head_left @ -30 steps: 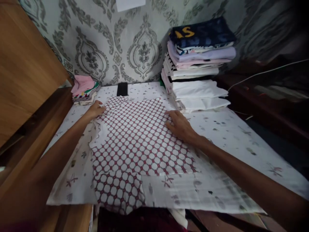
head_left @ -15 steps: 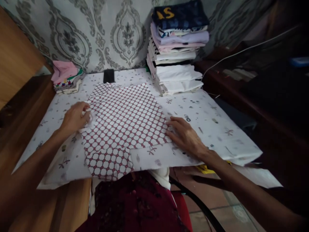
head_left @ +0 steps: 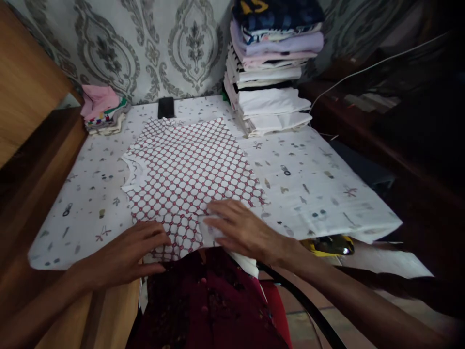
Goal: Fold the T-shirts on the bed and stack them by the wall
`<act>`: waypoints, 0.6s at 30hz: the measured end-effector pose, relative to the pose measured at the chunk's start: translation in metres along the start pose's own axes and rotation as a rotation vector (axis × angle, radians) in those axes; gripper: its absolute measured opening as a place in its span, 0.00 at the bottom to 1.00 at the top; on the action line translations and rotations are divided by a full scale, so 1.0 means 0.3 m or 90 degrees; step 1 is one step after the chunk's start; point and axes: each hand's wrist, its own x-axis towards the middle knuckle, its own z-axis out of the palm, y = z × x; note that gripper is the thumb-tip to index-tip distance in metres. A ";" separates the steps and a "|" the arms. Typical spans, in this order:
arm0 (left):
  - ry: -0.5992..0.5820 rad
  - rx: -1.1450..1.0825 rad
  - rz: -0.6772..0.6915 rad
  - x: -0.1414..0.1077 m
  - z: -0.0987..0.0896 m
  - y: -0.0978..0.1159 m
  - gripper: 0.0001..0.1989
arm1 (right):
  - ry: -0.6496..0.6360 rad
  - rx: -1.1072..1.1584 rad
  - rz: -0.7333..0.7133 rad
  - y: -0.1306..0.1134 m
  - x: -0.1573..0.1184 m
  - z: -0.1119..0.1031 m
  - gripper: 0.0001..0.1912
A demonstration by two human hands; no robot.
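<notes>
A white shirt with a red and grey lattice pattern (head_left: 189, 165) lies spread on the cloth-covered table, its neckline toward the left and one sleeve at the near edge. My left hand (head_left: 140, 247) is at that near sleeve, fingers apart, thumb by the table edge. Over the shirt's near side edge, right of the sleeve, my right hand (head_left: 241, 228) rests with its fingers spread. Neither hand holds anything visible.
A tall stack of folded clothes (head_left: 272, 72) stands at the back right. At the back left is a small folded pile (head_left: 103, 111), and a black phone-like object (head_left: 166, 107) lies beyond the shirt. A red chair (head_left: 278, 310) shows below.
My left hand has moved from the neckline down to the near sleeve. My right hand has come left and nearer from the shirt's right end. The view has shifted slightly.
</notes>
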 end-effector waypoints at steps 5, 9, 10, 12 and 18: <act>0.043 0.020 -0.033 -0.005 -0.026 -0.018 0.19 | -0.056 0.016 -0.149 -0.093 0.133 0.051 0.12; 0.036 0.027 -0.032 -0.030 -0.029 -0.041 0.25 | -0.072 0.054 -0.155 -0.102 0.154 0.062 0.05; 0.027 0.027 -0.036 -0.034 -0.031 -0.043 0.26 | -0.072 0.073 -0.148 -0.104 0.152 0.061 0.05; 0.011 0.029 -0.046 -0.040 -0.036 -0.041 0.28 | -0.062 0.127 -0.112 -0.108 0.151 0.055 0.07; 0.044 -0.003 -0.078 -0.033 -0.027 -0.051 0.24 | 0.079 0.427 0.092 -0.110 0.202 0.026 0.10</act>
